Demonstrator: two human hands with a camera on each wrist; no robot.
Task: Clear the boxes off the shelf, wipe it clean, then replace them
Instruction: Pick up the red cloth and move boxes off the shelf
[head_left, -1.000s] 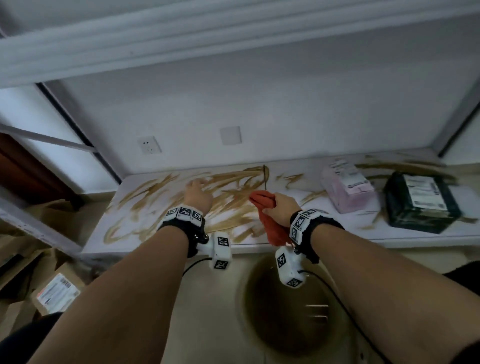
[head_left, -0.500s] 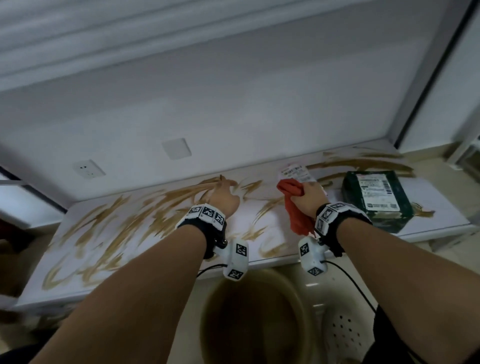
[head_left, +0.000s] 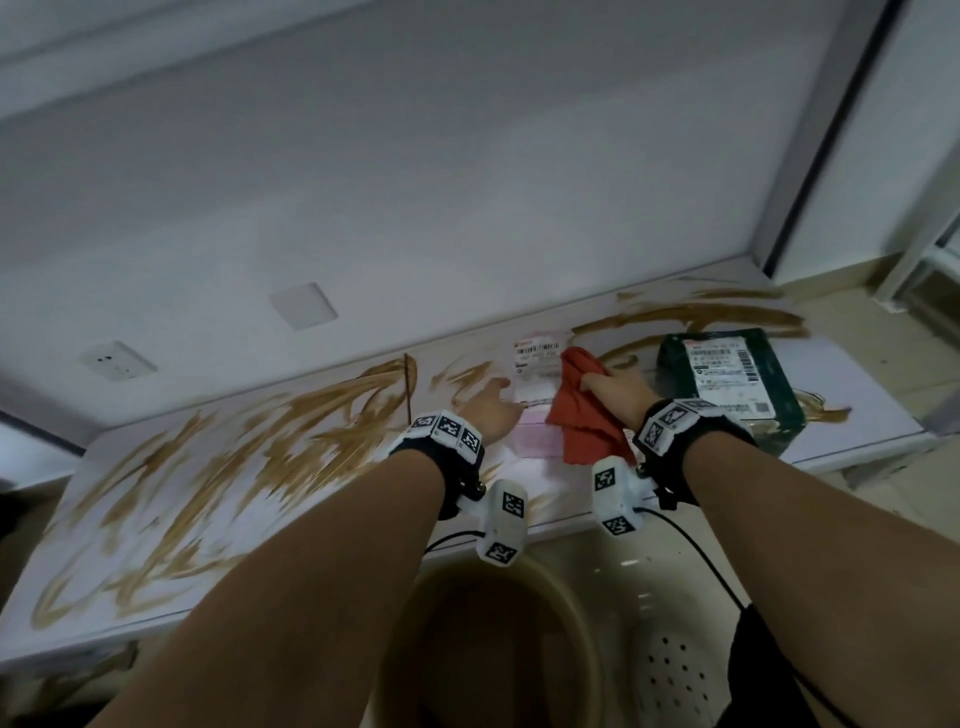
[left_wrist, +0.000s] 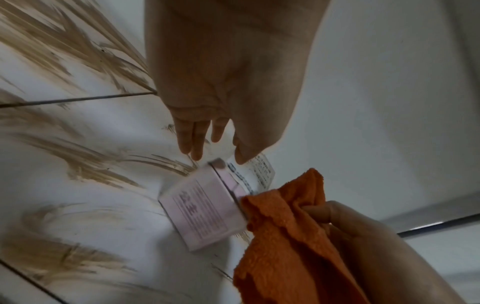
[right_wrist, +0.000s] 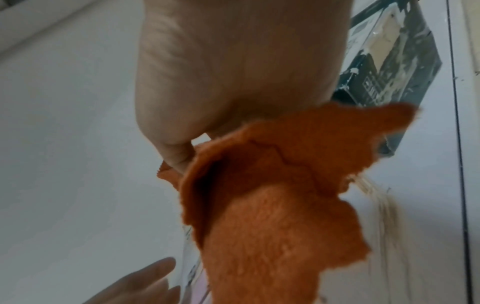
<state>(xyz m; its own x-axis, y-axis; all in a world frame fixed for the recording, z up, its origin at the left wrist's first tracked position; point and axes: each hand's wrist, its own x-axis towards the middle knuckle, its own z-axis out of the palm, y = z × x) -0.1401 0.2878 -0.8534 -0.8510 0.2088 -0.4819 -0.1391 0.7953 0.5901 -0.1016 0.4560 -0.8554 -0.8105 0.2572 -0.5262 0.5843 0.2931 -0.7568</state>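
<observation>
The white shelf (head_left: 218, 509) is covered in brown smears. On its right half lie a pink box (head_left: 535, 441) with a white label and a dark green box (head_left: 727, 384). My left hand (head_left: 493, 408) is open, with straight fingers (left_wrist: 193, 144) at the far left corner of the pink box (left_wrist: 202, 214); I cannot tell whether they touch it. My right hand (head_left: 597, 387) grips an orange-red cloth (head_left: 582, 415) that hangs over the pink box's right side. The right wrist view shows the cloth (right_wrist: 259, 205) bunched under my thumb, with the green box (right_wrist: 389, 61) beyond it.
Below the shelf's front edge stands a brown bucket (head_left: 498, 649), with a white perforated item (head_left: 675, 680) to its right. A socket (head_left: 117, 359) and a blank plate (head_left: 304, 306) sit on the back wall. A shelf upright (head_left: 831, 130) rises at the right end.
Both hands moved right along the shelf to the pink box. The left hand left the smeared middle, and the cloth now hangs over the pink box. My view swung right.
</observation>
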